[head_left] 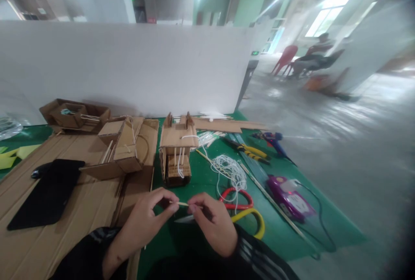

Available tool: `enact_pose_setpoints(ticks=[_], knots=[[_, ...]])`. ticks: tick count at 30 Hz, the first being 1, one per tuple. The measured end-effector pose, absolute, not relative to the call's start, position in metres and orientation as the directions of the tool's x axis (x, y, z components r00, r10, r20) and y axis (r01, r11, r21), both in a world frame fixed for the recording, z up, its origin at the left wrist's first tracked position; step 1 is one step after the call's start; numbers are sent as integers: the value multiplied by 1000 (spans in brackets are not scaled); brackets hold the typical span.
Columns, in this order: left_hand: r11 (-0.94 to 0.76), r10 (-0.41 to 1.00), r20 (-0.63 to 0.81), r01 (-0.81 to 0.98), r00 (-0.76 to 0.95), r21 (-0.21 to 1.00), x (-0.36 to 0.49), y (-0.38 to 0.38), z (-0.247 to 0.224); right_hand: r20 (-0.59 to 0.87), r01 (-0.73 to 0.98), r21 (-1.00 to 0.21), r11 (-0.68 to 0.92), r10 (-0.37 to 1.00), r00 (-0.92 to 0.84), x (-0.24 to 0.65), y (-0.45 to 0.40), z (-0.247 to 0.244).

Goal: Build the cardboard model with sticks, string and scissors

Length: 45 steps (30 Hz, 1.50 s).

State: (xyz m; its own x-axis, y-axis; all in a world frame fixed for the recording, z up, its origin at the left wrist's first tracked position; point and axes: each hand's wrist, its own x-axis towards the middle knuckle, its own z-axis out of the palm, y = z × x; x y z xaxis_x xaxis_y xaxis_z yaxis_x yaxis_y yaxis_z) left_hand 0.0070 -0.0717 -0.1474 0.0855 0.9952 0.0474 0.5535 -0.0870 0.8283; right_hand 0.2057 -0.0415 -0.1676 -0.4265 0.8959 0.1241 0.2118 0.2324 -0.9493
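Thin stick [183, 204] bridging left hand [146, 214] and right hand [214, 223]
I see both sets of fingers [171, 210] pinching it, long axis crosswise, neither hand nearer.

A dark mouse [39, 171] lies beside a black mat [48, 195], before a white partition [136, 61].

Stick [183, 204] between left hand [145, 219] and right hand [214, 223]! Scissors [238, 206] under the right, cord [231, 172] behind; left, pad [48, 195] on cardboard [87, 210].

Pliers [244, 147] and scissors [239, 216] suggest a craft workshop.
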Motion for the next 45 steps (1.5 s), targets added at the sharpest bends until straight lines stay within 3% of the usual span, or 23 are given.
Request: enact_pose_setpoints(ticks=[12, 24, 37, 45], knots=[[-21, 1000, 7, 569, 27, 822, 3, -73, -149, 134, 215, -946, 242, 897, -421, 206, -42, -173], [-124, 992, 108, 623, 63, 772, 3, -74, -149, 161, 244, -930, 273, 903, -399, 204, -42, -176], [-130, 990, 62, 634, 128, 763, 5, -77, -153, 264, 281, -857, 433, 836, -480, 203, -42, -173], [-232, 973, 175, 602, 153, 764, 0, -77, -160, 277, 330, -825, 460, 836, -474, 197, -43, -177]])
